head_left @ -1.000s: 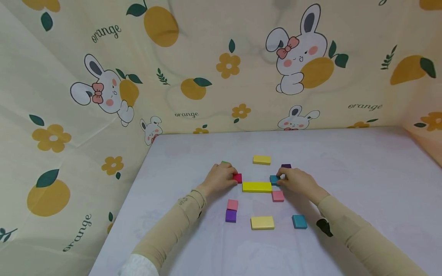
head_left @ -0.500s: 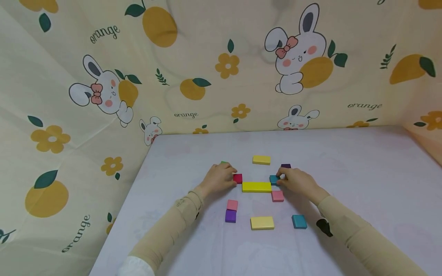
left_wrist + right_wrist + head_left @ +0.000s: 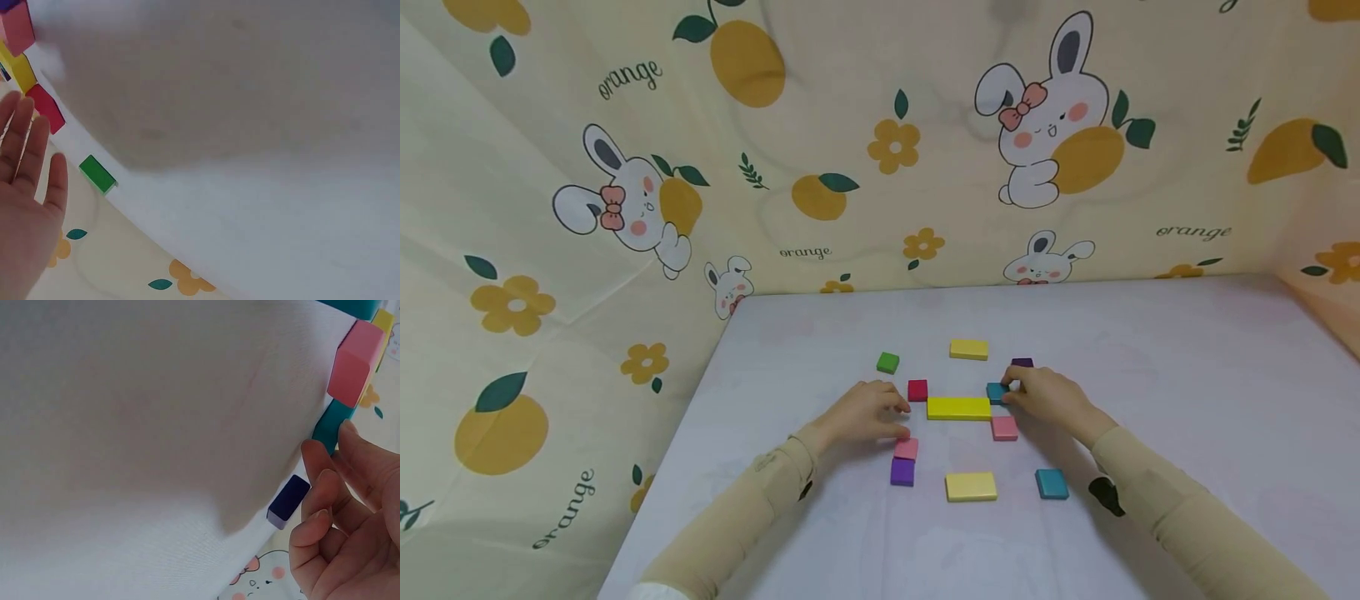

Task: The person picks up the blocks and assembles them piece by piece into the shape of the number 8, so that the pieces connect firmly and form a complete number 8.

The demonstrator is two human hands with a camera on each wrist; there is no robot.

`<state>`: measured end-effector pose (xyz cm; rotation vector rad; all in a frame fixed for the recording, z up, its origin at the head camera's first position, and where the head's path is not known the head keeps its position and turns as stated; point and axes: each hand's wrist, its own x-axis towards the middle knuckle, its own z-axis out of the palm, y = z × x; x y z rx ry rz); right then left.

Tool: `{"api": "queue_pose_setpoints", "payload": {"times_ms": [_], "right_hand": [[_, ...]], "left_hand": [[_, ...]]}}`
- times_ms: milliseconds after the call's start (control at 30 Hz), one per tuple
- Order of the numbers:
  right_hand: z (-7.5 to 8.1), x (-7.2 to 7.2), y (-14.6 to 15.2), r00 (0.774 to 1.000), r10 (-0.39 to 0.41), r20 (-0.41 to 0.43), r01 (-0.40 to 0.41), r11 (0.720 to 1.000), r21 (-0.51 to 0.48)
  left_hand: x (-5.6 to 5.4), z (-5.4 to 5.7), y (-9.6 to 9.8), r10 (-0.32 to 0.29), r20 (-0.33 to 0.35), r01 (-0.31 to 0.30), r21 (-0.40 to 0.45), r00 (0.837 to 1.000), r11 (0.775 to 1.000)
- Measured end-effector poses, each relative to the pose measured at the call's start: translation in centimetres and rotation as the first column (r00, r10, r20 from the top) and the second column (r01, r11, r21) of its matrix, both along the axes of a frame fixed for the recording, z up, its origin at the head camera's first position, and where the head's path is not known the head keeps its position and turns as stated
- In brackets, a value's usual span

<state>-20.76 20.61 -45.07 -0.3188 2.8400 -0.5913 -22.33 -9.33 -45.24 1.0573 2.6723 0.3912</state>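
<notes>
My right hand [image 3: 1051, 395] pinches a small teal block [image 3: 996, 392] between thumb and index finger, at the right end of a long yellow block [image 3: 958, 408]. In the right wrist view, the other fingers curl beside a dark purple block [image 3: 288, 500]. My left hand [image 3: 863, 412] holds nothing, its fingers loosely extended. It hovers between a red block [image 3: 917, 390] and a pink block [image 3: 906, 449]; whether the thumb touches the pink one I cannot tell. A violet block [image 3: 902, 472] adjoins that pink block on the near side. Another pink block [image 3: 1004, 428] sits below the yellow block's right end.
On the white tabletop [image 3: 1210, 400], a green block [image 3: 887, 362] lies back left. One pale yellow block [image 3: 968, 349] lies at the back, another pale yellow block [image 3: 971, 487] in front. A second teal block [image 3: 1052, 484] is front right. A patterned cloth [image 3: 820, 125] hangs behind.
My left hand has left the red block and come nearer, toward the pink block, uncovering the green block. The right hand keeps its place on the teal block.
</notes>
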Motion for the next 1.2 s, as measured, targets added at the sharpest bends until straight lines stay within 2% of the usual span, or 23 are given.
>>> {"api": "queue_pose_setpoints", "payload": {"times_ms": [133,333,533,933,1200], "right_hand": [[0.0,0.1,-0.1,1.000,-0.002,0.003,0.002,1.000,0.005],[0.1,0.1,-0.1,1.000,-0.011,0.008,0.011,1.000,0.013],[0.0,0.1,-0.1,1.000,-0.011,0.002,0.011,1.000,0.015],[-0.1,0.1,-0.2,1.000,-0.012,0.012,0.012,1.000,0.019],[0.0,0.0,-0.2,1.000,-0.013,0.015,0.012,1.000,0.021]], "left_hand": [[0.5,0.0,-0.5,-0.050,0.050,0.049,0.017,0.998,0.999],[0.9,-0.3,-1.0,-0.109,0.020,0.109,0.013,0.994,0.994],[1.1,-0.5,-1.0,-0.127,-0.020,0.127,-0.001,0.992,0.992],[1.1,-1.0,-0.4,-0.068,-0.052,0.065,-0.048,0.996,0.997],[1.4,-0.7,0.3,-0.031,-0.077,0.027,-0.042,0.997,0.999]]}}
